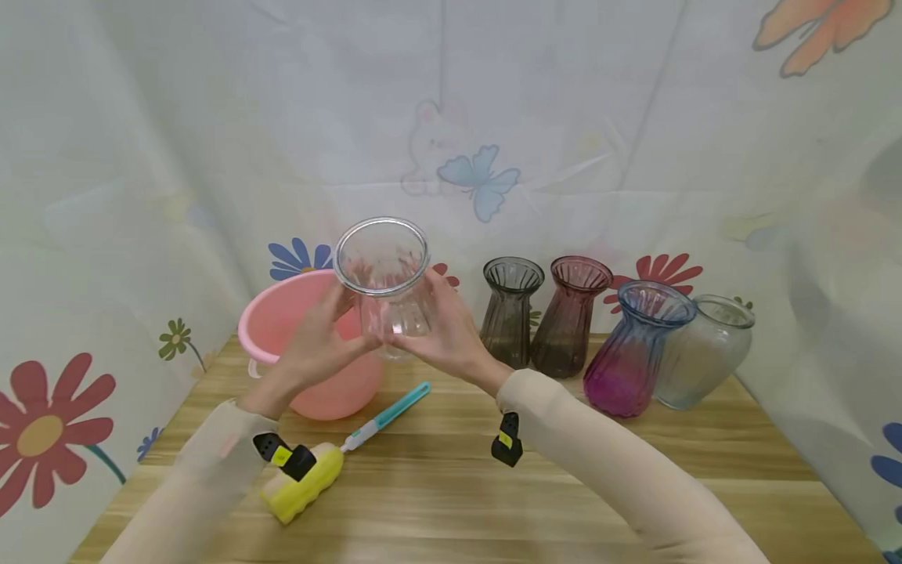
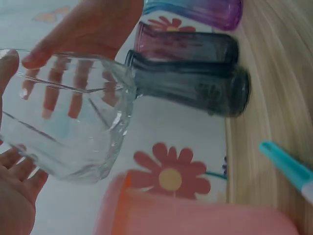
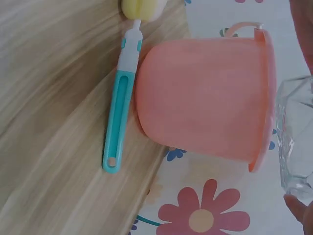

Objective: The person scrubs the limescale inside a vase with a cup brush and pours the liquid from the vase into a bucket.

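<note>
A clear glass vase (image 1: 395,313) is held up above the table, its round rim tilted toward the head camera. My left hand (image 1: 317,345) grips its left side and my right hand (image 1: 451,329) its right side, thumbs near each other low on the glass. In the left wrist view, fingers of the right hand (image 2: 98,29) show through the clear vase (image 2: 73,117). Only part of the vase (image 3: 297,132) appears at the right edge of the right wrist view, with a fingertip against it. Nothing is visible inside the glass.
Behind the left hand stands a pink bucket (image 1: 338,392). A sponge brush with yellow head (image 1: 306,482) and teal handle (image 1: 403,405) lies in front. On the right stand a grey vase (image 1: 509,325), a dark red one (image 1: 567,329), a blue-pink one (image 1: 630,360) and a pale one (image 1: 705,356).
</note>
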A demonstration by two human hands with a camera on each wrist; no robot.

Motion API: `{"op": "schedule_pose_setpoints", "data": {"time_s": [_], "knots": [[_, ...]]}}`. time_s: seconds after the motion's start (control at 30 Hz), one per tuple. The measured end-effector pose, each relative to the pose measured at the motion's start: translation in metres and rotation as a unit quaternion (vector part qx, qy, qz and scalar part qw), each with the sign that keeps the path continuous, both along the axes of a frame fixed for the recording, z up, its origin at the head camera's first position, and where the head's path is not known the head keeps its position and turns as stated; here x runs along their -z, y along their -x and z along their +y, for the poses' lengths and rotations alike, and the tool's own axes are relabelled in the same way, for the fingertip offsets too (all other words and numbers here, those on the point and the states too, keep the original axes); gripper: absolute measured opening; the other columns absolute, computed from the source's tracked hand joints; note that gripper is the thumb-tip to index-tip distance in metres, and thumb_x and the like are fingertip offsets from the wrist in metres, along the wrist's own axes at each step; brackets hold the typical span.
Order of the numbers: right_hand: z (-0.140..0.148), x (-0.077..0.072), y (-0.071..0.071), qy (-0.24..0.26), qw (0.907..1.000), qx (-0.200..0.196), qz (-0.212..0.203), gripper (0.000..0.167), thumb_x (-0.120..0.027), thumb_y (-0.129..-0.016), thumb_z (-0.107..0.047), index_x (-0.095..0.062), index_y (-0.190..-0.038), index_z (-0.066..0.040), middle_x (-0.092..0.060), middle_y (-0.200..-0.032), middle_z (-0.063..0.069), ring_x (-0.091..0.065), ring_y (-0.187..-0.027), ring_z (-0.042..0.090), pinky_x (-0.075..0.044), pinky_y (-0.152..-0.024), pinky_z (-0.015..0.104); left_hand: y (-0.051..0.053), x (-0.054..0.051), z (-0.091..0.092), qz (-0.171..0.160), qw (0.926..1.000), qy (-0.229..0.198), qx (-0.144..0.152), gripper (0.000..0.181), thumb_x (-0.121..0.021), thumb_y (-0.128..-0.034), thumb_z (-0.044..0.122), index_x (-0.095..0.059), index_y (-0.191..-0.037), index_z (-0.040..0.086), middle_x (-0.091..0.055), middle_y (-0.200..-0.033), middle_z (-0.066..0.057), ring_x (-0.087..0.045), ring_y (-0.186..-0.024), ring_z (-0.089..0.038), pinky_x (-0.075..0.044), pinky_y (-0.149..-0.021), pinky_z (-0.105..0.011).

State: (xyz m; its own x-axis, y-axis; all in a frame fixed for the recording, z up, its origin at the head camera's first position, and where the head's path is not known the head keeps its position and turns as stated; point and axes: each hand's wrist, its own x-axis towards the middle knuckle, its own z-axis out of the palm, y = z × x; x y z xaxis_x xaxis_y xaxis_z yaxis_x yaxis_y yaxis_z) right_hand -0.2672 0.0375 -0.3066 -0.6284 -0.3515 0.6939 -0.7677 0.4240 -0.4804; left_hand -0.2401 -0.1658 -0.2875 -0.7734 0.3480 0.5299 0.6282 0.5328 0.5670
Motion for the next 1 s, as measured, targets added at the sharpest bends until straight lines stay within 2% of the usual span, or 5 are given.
{"op": "schedule_pose_setpoints", "data": {"time_s": [0.13, 0.23, 0.53, 0.73, 1.0], "knots": [[0.012, 0.007, -0.009, 0.023, 0.9963, -0.035, -0.075, 0.091, -0.078, -0.07, -0.032, -0.023, -0.142, -0.027, -0.041, -0.136, -0.002, -0.04, -0.126, 0.013, -0.037, -0.101, 0.044, -0.003, 0.007, 0.017, -0.027, 0.9996, -0.003, -0.007, 0.096, -0.075, -0.0731, 0.038, -0.013, -0.146, 0.034, -0.041, -0.142, -0.007, -0.041, -0.129, -0.028, -0.037, -0.098, -0.054], [0.025, 0.017, -0.015, 0.011, 0.992, -0.017, -0.124, 0.088, -0.077, -0.071, -0.033, -0.024, -0.141, -0.028, -0.043, -0.134, -0.002, -0.042, -0.124, 0.015, -0.04, -0.096, 0.049, -0.005, 0.018, 0.027, -0.049, 0.9986, -0.02, 0.001, 0.094, -0.075, -0.0712, 0.041, -0.018, -0.146, 0.032, -0.047, -0.138, -0.006, -0.045, -0.126, -0.026, -0.036, -0.099, -0.054], [0.063, 0.071, -0.017, -0.034, 0.9725, -0.006, -0.23, 0.087, -0.075, -0.073, -0.036, -0.022, -0.141, -0.025, -0.036, -0.143, 0.004, -0.033, -0.133, 0.024, -0.035, -0.101, 0.052, 0.001, 0.082, 0.062, -0.096, 0.9925, -0.072, 0.023, 0.094, -0.079, -0.0675, 0.039, -0.025, -0.143, 0.028, -0.046, -0.137, -0.004, -0.047, -0.123, -0.023, -0.042, -0.096, -0.046], [0.08, 0.103, -0.013, -0.038, 0.9709, -0.019, -0.236, 0.085, -0.076, -0.073, -0.029, -0.027, -0.14, -0.015, -0.036, -0.137, 0.011, -0.034, -0.131, 0.029, -0.033, -0.103, 0.049, 0.011, 0.121, 0.08, -0.138, 0.9856, -0.093, 0.031, 0.086, -0.08, -0.0678, 0.033, -0.034, -0.139, 0.019, -0.057, -0.125, -0.01, -0.052, -0.117, -0.028, -0.044, -0.094, -0.046], [0.095, 0.122, -0.004, -0.033, 0.9703, -0.02, -0.239, 0.083, -0.077, -0.073, -0.02, -0.028, -0.14, -0.008, -0.039, -0.136, 0.015, -0.04, -0.125, 0.032, -0.04, -0.097, 0.048, 0.02, 0.137, 0.101, -0.176, 0.9809, -0.082, 0.008, 0.084, -0.079, -0.0688, 0.032, -0.035, -0.138, 0.015, -0.051, -0.131, -0.013, -0.048, -0.122, -0.027, -0.041, -0.098, -0.045]]}}
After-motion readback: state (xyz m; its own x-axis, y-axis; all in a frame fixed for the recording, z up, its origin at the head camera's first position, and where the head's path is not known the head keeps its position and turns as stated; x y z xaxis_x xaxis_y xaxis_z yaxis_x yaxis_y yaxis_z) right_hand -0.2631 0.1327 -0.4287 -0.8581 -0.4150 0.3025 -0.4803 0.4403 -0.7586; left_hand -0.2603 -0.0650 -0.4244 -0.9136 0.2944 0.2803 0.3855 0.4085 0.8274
